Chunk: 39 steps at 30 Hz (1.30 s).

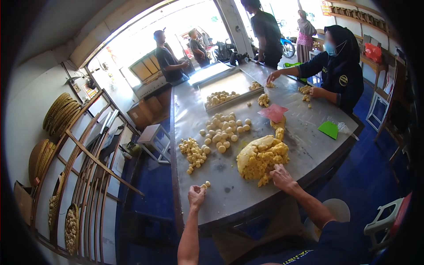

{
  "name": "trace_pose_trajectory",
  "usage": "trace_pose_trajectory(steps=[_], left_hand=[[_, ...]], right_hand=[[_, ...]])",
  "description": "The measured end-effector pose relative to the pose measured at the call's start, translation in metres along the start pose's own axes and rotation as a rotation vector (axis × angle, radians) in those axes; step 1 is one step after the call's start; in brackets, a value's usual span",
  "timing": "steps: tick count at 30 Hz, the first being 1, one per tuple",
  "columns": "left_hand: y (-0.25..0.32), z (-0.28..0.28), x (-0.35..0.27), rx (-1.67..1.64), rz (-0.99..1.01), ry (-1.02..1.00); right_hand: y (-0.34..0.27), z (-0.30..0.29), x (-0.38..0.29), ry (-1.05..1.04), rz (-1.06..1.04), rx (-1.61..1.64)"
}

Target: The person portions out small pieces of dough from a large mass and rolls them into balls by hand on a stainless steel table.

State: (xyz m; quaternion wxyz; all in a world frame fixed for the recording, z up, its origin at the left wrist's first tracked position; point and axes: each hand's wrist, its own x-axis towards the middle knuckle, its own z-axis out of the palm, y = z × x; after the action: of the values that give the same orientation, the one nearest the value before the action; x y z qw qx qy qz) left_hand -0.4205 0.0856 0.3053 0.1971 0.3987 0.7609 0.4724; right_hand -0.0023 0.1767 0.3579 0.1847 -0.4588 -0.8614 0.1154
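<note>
My left hand (196, 196) is at the near left of the metal table (232, 205), its fingers closed on a small piece of dough, with another small ball touching at the fingertips. My right hand (282, 177) reaches to the near right edge of a large crumbly yellow dough mass (261, 157); its fingertips press at the dough, and whether they hold a piece is hidden. Beyond my left hand lies a pile of small dough balls (192, 153). Larger pale balls (225, 127) are spread behind it. A pink plastic sheet (273, 113) rests at the dough's far end.
A metal tray (225, 106) with dough balls stands at the back. A green scraper (328, 130) and a clear plastic bag (346, 128) lie at right. A masked co-worker (343, 73) handles small dough pieces across the table. Other people stand behind. A stool (154, 135) is left.
</note>
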Motion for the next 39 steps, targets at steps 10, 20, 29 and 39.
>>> trace_pose_trajectory(steps=[10, 20, 29, 39], left_hand=[[0.054, 0.007, -0.006, -0.032, 0.066, -0.150], [0.038, 0.034, 0.014, 0.275, 0.353, 0.214], [0.032, 0.020, 0.003, 0.016, 0.182, 0.055], [0.023, 0.014, -0.039, 0.523, 0.667, -0.072]], right_hand=[[-0.011, 0.036, -0.037, 0.326, 0.136, 0.086], [0.002, 0.014, -0.014, 0.066, 0.025, 0.141], [-0.010, 0.027, -0.034, 0.364, 0.017, -0.139], [0.009, 0.020, -0.016, 0.225, 0.041, 0.191]])
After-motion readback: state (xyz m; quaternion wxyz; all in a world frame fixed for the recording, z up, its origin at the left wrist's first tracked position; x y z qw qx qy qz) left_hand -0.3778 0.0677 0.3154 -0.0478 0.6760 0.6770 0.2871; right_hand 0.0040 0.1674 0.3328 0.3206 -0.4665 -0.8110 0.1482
